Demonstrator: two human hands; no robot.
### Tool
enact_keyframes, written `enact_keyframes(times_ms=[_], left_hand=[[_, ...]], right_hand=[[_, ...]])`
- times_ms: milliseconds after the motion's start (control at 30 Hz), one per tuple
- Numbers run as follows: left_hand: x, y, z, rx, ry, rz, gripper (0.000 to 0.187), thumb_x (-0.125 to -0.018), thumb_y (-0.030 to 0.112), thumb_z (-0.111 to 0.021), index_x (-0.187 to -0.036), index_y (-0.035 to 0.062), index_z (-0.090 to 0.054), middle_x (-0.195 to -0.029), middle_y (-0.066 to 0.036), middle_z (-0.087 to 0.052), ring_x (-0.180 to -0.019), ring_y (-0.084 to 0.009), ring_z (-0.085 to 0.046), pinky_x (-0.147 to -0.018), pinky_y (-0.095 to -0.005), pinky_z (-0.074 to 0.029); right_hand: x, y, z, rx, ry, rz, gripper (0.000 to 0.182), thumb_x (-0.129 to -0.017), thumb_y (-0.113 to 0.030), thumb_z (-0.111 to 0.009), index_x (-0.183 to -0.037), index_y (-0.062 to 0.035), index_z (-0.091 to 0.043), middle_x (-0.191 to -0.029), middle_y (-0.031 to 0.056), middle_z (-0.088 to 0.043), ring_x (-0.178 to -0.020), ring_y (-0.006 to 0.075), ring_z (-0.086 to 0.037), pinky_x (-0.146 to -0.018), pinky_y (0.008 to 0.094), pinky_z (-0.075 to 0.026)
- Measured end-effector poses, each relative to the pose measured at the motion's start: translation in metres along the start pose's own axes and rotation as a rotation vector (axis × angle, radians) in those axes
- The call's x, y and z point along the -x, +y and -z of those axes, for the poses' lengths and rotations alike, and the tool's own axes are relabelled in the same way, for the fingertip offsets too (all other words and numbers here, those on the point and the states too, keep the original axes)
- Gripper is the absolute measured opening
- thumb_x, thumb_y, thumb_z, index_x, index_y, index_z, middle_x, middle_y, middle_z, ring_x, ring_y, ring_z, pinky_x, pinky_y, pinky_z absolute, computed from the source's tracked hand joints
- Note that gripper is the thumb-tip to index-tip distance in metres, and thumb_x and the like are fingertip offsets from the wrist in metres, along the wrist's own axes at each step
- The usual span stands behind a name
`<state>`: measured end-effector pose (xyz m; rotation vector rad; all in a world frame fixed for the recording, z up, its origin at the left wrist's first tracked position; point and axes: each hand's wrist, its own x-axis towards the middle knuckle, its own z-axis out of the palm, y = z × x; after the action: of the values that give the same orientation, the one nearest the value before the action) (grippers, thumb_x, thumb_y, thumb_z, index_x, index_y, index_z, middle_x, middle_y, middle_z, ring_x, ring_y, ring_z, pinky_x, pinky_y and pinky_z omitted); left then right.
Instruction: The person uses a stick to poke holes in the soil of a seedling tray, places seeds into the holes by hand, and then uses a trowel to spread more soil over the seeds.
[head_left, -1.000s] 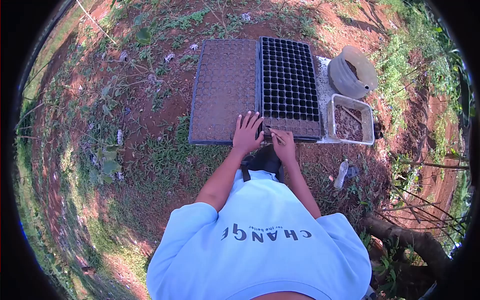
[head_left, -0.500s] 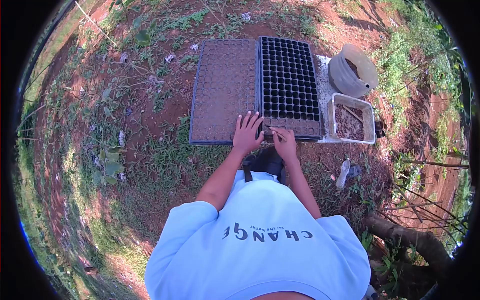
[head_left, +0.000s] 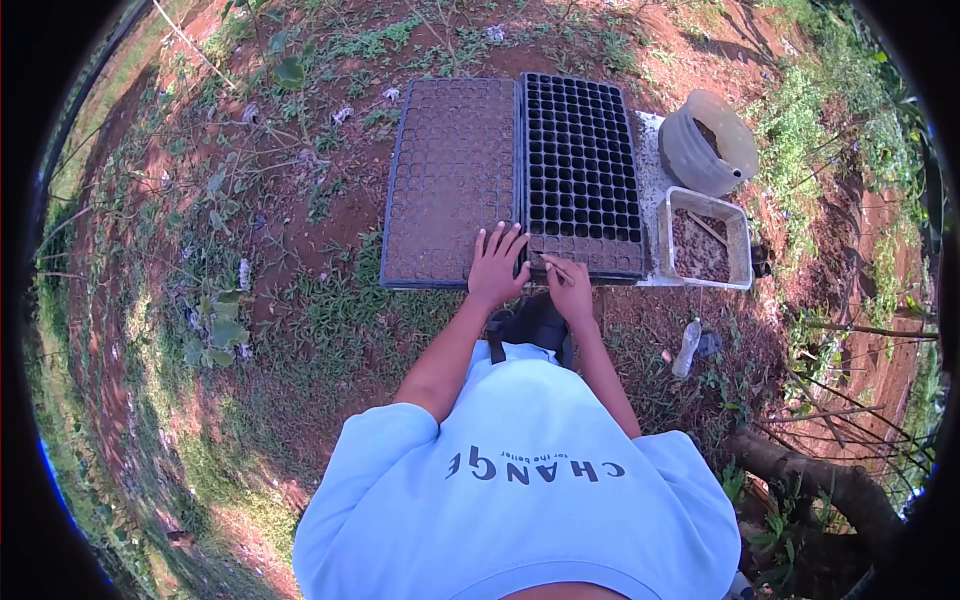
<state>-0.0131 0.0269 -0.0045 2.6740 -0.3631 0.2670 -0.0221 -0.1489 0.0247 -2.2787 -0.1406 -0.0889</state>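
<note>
Two seedling trays lie side by side in front of me. Soil fills the cells of the left seedling tray (head_left: 450, 180). In the right seedling tray (head_left: 580, 160) most cells are bare and black, while the rows nearest me hold soil. My left hand (head_left: 497, 268) rests with fingers spread on the near right corner of the left tray, by the seam between the two. Pinched in my right hand (head_left: 570, 290) is a thin small stick (head_left: 556, 269), its tip at the near left corner cells of the right tray.
Right of the trays, a white speckled board (head_left: 650, 150) carries a cut-open plastic container (head_left: 705, 150) with soil and a rectangular tub (head_left: 745, 235) holding soil and a flat stick. A clear bottle (head_left: 687, 348) lies on the grass. Thick branches (head_left: 820, 480) are at the lower right.
Both hands keep nearly the same place at the near edge of the trays. The whole view has shifted very slightly.
</note>
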Motion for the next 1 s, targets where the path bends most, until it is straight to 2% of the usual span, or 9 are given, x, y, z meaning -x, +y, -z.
enact_keyframes(times_ms=[300, 400, 467, 600, 700, 767, 867, 1000], left_hand=[[-0.001, 0.001, 0.0, 0.006, 0.005, 0.007, 0.055, -0.086, 0.034, -0.056, -0.137, 0.016, -0.047, -0.148, -0.007, -0.04, -0.141, -0.0288, -0.028, -0.117, -0.0535, -0.013], [0.001, 0.001, 0.001, 0.004, -0.003, 0.013, 0.055, -0.086, 0.034, -0.056, -0.137, 0.0161, -0.046, -0.148, -0.006, -0.039, -0.141, -0.0287, -0.028, -0.118, -0.0533, -0.013], [0.0, 0.001, 0.001, 0.006, 0.002, 0.01, 0.055, -0.086, 0.034, -0.056, -0.138, 0.0161, -0.046, -0.148, -0.006, -0.039, -0.141, -0.0287, -0.028, -0.118, -0.0532, -0.013], [0.001, 0.001, 0.001, 0.006, -0.006, 0.015, 0.055, -0.086, 0.034, -0.056, -0.138, 0.0162, -0.046, -0.148, -0.006, -0.039, -0.141, -0.0285, -0.028, -0.118, -0.0533, -0.012], [0.0, 0.0, 0.001, 0.003, -0.007, 0.013, 0.055, -0.086, 0.035, -0.056, -0.138, 0.0163, -0.046, -0.148, -0.006, -0.04, -0.141, -0.0284, -0.028, -0.118, -0.0532, -0.012], [0.0, 0.0, 0.001, 0.002, -0.013, 0.015, 0.055, -0.086, 0.035, -0.056, -0.138, 0.0163, -0.046, -0.148, -0.006, -0.039, -0.141, -0.0284, -0.028, -0.118, -0.0532, -0.013], [-0.001, 0.0, 0.0, 0.002, -0.003, 0.012, 0.055, -0.086, 0.035, -0.056, -0.137, 0.016, -0.047, -0.148, -0.006, -0.04, -0.141, -0.0284, -0.028, -0.118, -0.0531, -0.013], [0.0, 0.0, 0.001, -0.002, -0.003, 0.013, 0.054, -0.087, 0.035, -0.055, -0.137, 0.0156, -0.047, -0.148, -0.006, -0.04, -0.141, -0.0284, -0.028, -0.117, -0.0533, -0.013]], right_hand=[[-0.002, 0.002, -0.003, -0.036, -0.032, 0.04, 0.018, -0.089, -0.011, -0.062, -0.104, -0.0107, -0.072, -0.102, 0.008, -0.071, -0.091, 0.0251, -0.062, -0.091, 0.0353, -0.043], [0.002, 0.004, -0.006, -0.047, 0.042, 0.014, 0.018, -0.089, -0.012, -0.062, -0.104, -0.011, -0.072, -0.101, 0.0075, -0.071, -0.089, 0.0245, -0.062, -0.091, 0.0354, -0.042], [0.003, 0.007, -0.009, -0.071, 0.048, 0.073, 0.018, -0.089, -0.012, -0.062, -0.104, -0.0114, -0.072, -0.1, 0.0072, -0.071, -0.09, 0.0248, -0.061, -0.088, 0.0357, -0.043], [0.004, 0.004, -0.005, -0.055, 0.043, 0.046, 0.018, -0.089, -0.012, -0.062, -0.103, -0.0106, -0.073, -0.099, 0.0075, -0.071, -0.089, 0.0249, -0.062, -0.085, 0.0357, -0.044], [0.004, 0.002, -0.008, -0.057, 0.083, 0.011, 0.017, -0.089, -0.013, -0.063, -0.102, -0.0096, -0.073, -0.098, 0.0083, -0.071, -0.087, 0.0251, -0.062, -0.084, 0.0351, -0.045], [0.006, 0.001, -0.013, -0.033, 0.138, 0.04, 0.018, -0.085, -0.011, -0.066, -0.101, -0.0104, -0.073, -0.093, 0.0082, -0.071, -0.086, 0.0269, -0.061, -0.081, 0.0366, -0.05], [0.009, -0.001, -0.019, -0.057, 0.22, 0.118, 0.018, -0.084, -0.011, -0.067, -0.101, -0.0099, -0.073, -0.092, 0.0082, -0.071, -0.085, 0.0258, -0.061, -0.078, 0.0363, -0.052], [0.01, -0.005, -0.015, -0.072, 0.23, 0.063, 0.018, -0.084, -0.01, -0.067, -0.101, -0.0096, -0.073, -0.092, 0.0083, -0.071, -0.084, 0.0248, -0.062, -0.077, 0.0359, -0.052]])
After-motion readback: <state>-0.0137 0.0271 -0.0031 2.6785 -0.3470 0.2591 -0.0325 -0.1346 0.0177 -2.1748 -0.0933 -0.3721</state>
